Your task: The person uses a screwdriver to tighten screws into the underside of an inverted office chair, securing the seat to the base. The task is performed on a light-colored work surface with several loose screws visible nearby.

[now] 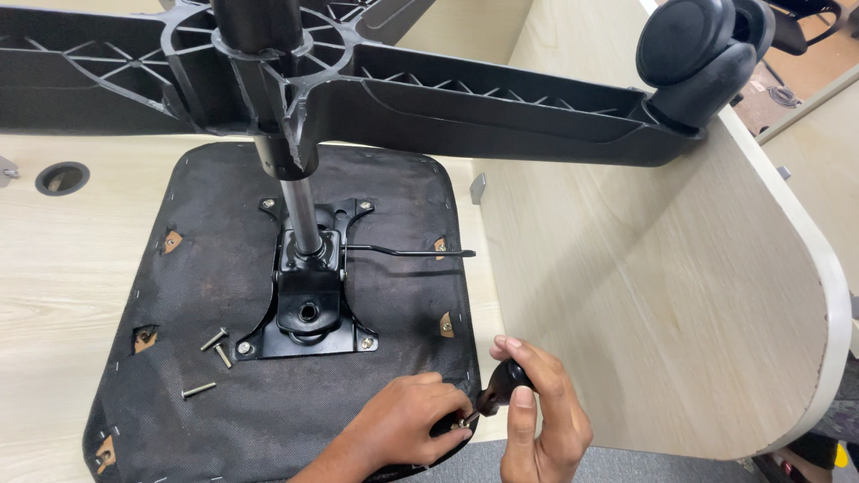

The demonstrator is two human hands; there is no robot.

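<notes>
Lower centre of frame: left hand (407,420) rests on the front edge of the upturned seat (224,268), fingers pinched on a small metal piece at the edge; right hand (537,407) just beside it, fingers closed round a black knob (508,377), thumb on top; knob sits at the seat's lower right corner, close to the left fingertips; black plate (309,309) bolted mid-seat, lever (412,253) sticking out right; steel column (300,210) rises to the star base (465,98) across the top; caster (698,54) upper right; three loose screws (213,353) lower left on the seat; wood divider (671,286) on the right; desk (63,259) beneath.
</notes>
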